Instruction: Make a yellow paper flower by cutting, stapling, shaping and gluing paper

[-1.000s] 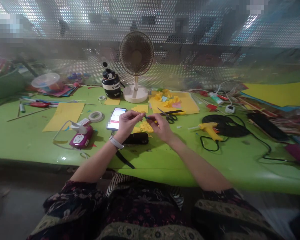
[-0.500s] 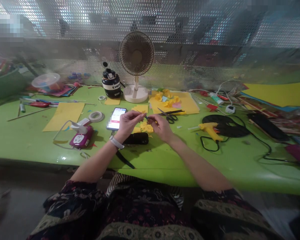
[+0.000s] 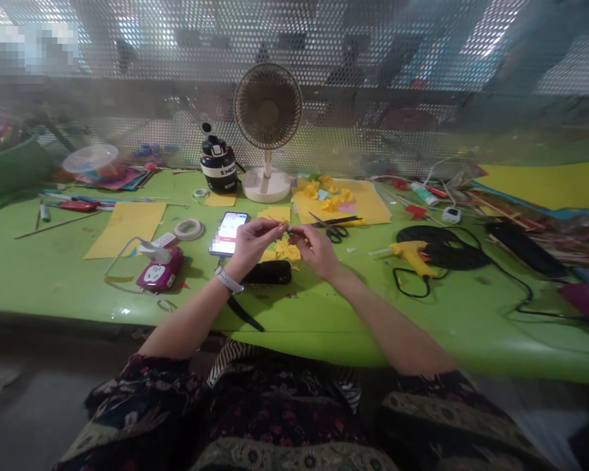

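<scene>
My left hand [image 3: 255, 244] and my right hand [image 3: 317, 250] meet over the middle of the green table, fingertips pinched close together. Between them is a small piece with yellow and dark blue-green showing, too small to name; the fingers cover most of it. Cut yellow paper pieces [image 3: 287, 250] lie just beneath. A black case-like object [image 3: 269, 272] rests nearer to me, partly behind my left wrist. Left of that hand lies a lit phone [image 3: 224, 241]. Scissors [image 3: 334, 230] lie beyond my right hand, beside a yellow sheet [image 3: 372, 204] bearing yellow paper flowers [image 3: 344, 196].
A white fan [image 3: 266, 185] and a black bottle [image 3: 218, 171] stand at the back. To the left are a purple power socket [image 3: 160, 275] and a tape roll [image 3: 187, 229]. A yellow glue gun [image 3: 414, 256] with its black cord lies to the right, near a dark phone-like slab [image 3: 524, 250].
Both hands stay in nearly the same place, with only a slight shift of the fingers around the small piece. Nothing else on the table has visibly moved.
</scene>
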A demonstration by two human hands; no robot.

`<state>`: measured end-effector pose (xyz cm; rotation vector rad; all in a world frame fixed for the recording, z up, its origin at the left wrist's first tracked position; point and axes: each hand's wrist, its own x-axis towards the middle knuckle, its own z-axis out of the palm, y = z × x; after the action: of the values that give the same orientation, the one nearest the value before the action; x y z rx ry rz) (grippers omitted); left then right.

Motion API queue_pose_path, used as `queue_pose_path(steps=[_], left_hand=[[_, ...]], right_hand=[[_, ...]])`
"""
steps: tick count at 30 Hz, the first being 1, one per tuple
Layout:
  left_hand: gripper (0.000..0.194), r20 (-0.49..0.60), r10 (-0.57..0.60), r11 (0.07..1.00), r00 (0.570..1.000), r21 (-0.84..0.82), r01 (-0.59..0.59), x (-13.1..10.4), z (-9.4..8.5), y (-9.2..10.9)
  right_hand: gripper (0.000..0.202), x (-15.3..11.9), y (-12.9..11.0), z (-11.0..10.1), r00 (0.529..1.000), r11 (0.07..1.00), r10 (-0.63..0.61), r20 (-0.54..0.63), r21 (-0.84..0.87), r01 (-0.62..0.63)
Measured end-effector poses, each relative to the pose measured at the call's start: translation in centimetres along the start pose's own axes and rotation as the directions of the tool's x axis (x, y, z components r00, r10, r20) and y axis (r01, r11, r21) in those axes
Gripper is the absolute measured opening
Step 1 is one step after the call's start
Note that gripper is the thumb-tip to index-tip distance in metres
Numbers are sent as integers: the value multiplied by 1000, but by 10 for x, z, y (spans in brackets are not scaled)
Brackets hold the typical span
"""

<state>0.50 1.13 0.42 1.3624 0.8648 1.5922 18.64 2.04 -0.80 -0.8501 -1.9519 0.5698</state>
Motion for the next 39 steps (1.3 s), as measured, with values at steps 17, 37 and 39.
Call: queue_pose_path(steps=[17, 37, 39], left_hand=[[28, -102, 34, 999, 994, 21, -32, 4, -1, 3], [24, -44, 277, 912, 960, 328, -248, 7, -12, 3], [20, 73, 391, 812, 918, 443, -381, 5, -11, 3]], right_hand=[[38, 2, 9, -1, 1000, 1000, 17, 26, -20, -17], [40, 8, -7, -13, 948, 955, 295, -117, 70, -288], [41, 7, -14, -12, 960, 958, 268, -81, 122, -258]])
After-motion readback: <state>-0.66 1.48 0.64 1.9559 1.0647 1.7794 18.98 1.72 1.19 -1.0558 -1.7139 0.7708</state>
